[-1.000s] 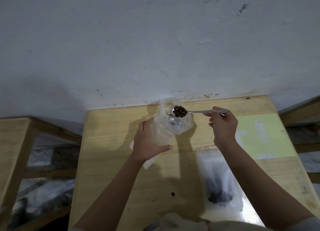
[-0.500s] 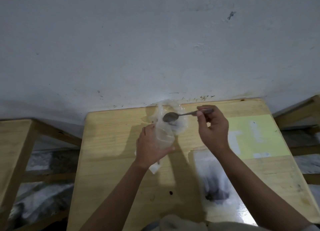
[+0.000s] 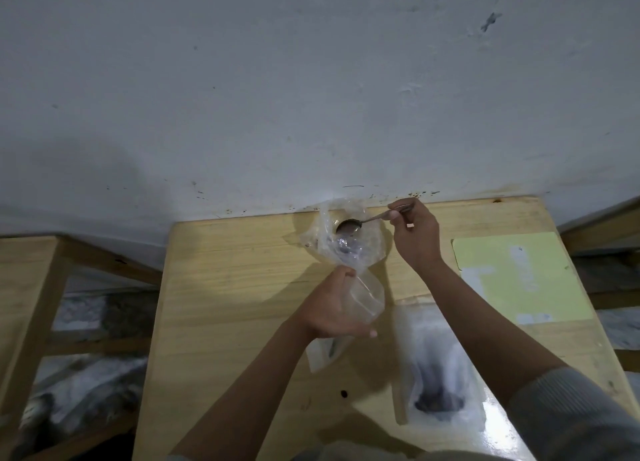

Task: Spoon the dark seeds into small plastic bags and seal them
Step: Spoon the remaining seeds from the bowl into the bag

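- The wooden bench [image 3: 225,287] stands against a pale wall [image 3: 311,79]; every place below is told from this bench.
- Left hand [image 3: 332,308]: over the middle of the bench, fingers and thumb curled round the lower part of a small clear plastic bag [image 3: 367,294], holding it up off the bench top.
- The bag's upper part [image 3: 346,239] opens wide toward the far edge of the bench, crumpled, with a few dark seeds [image 3: 341,249] showing dimly through the plastic.
- Right hand [image 3: 415,235]: near the far edge of the bench, pinching the end of a metal spoon [image 3: 360,222] between thumb and fingertips.
- The spoon's bowl sits inside the bag's open mouth, tilted; whether any seeds remain in it cannot be told.
- A larger clear bag [image 3: 436,367] lies flat on the near right part of the bench, with a dark heap of seeds [image 3: 438,403] at its near end.
- A pale green sheet [image 3: 519,273] lies on the right side of the bench, with whitish patches on it.
- One stray dark seed [image 3: 344,393] lies on the bench top near the front edge, beside the left forearm.
- A white slip of plastic or paper [image 3: 322,355] lies on the bench under the left hand.
- A second wooden frame [image 3: 31,287] stands to the left of the bench.
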Demonstrator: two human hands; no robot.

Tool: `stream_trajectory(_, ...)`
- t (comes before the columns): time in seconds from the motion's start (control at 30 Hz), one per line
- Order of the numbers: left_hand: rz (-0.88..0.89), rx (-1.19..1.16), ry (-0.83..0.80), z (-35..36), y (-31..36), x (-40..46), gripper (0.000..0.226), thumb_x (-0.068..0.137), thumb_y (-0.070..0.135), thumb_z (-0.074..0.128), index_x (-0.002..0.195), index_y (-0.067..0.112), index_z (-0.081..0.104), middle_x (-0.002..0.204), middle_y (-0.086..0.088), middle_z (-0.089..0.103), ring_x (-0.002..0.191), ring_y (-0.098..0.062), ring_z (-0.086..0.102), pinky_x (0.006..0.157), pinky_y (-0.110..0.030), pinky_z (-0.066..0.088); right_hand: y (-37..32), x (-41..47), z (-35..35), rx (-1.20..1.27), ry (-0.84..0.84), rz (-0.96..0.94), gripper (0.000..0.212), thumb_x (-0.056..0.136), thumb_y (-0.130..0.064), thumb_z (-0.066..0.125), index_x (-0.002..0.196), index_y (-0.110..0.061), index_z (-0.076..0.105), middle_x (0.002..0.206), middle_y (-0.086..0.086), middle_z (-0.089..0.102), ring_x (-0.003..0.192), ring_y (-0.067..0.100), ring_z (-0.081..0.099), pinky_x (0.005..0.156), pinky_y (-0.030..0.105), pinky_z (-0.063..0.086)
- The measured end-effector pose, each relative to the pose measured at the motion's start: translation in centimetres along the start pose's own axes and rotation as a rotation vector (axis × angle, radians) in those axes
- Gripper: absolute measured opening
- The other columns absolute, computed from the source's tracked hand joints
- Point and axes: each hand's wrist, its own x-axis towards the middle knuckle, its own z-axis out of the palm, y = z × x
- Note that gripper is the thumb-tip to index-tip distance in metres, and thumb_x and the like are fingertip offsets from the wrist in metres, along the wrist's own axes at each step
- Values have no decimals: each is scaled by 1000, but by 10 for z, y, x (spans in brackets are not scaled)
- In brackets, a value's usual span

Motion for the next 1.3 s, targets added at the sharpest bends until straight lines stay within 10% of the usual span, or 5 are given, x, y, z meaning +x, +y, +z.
stream_trajectory(0.23,38,-67,36,4,-4,9,101,52,30,93,133,18,34,127,11,42,118,-3,40,85,1,32,25,1,-3,36,-29,262,22,86,-2,59,77,-22,57,76,6,66,77,28,65,78,41,53)
stream_trajectory(0.67,-12,-144,146,15,-7,13,108,38,61,89,127,29,36,129,9,52,121,-10,51,100,-38,46,34,-14,14,320,251,715,14,84,-4,57,93,-10,65,93,12,65,77,22,60,68,32,50)
stream_trajectory(1.07,1,-100,135,6,-5,2,119,39,60,90,135,25,29,134,9,48,124,-7,48,103,-37,45,9,-15,-7,478,341,657,13,88,-2,56,101,-5,61,81,12,63,60,14,61,59,27,52)
stream_trajectory(1.3,7,-12,256,3,-5,-14,130,52,50,89,149,12,11,140,14,32,128,-2,33,96,-13,29,-27,-29,-37,460,285,453,12,89,-1,56,85,-12,58,71,10,65,53,6,62,59,25,53)
